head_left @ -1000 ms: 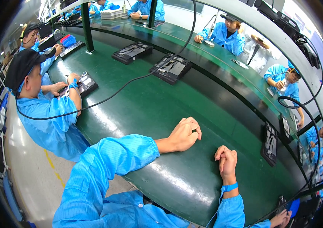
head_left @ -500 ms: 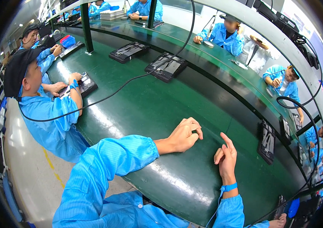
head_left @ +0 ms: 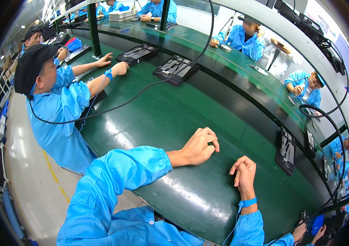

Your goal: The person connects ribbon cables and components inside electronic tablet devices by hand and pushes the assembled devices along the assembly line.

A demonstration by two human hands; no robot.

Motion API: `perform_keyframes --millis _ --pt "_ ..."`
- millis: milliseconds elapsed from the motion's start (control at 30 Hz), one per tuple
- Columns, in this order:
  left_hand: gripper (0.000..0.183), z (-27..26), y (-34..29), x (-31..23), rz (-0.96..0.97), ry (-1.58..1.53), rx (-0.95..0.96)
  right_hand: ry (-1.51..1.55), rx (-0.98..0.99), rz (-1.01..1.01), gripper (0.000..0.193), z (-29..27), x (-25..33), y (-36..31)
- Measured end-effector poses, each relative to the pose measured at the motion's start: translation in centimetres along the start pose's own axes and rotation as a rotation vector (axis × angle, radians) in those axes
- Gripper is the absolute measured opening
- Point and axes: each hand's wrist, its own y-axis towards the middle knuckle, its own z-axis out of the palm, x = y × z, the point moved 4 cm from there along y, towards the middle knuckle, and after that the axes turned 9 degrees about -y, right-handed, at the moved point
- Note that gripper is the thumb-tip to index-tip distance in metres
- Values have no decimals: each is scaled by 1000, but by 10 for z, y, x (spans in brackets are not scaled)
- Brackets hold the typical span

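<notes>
My left hand rests on the green tabletop, its fingers curled in loosely and nothing visible in them. To its right and nearer me is my right hand, bent at the wrist with fingers folded inward, holding nothing I can see. A blue wrist strap circles the right wrist, and a thin cord runs from it. The two hands are apart. Beyond the right hand lies a black device tray with grey parts inside, not touched by either hand.
A dark belt curves along the table, carrying two more black trays, a middle one and a left one. A black cable hangs across the view. At left a co-worker in a cap sits close, arms stretched over the table.
My right hand's raised forefinger has folded down; my left hand has stayed put. The co-worker at left has leaned forward and reached both arms toward the leftmost belt tray.
</notes>
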Motion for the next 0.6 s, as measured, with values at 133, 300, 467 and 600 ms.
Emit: perform_keyframes --millis 133,300,467,600 --pt "24 3 0 -1 1 -3 -16 -4 21 4 24 -4 -2 1" --pt "23 8 1 -4 10 -2 -3 -8 42 9 24 -9 -5 -1" --pt "25 8 2 -10 59 -20 17 -12 52 11 24 -10 -3 -3" --pt "32 3 5 -15 152 -87 13 -24 65 0 24 -10 -3 0"
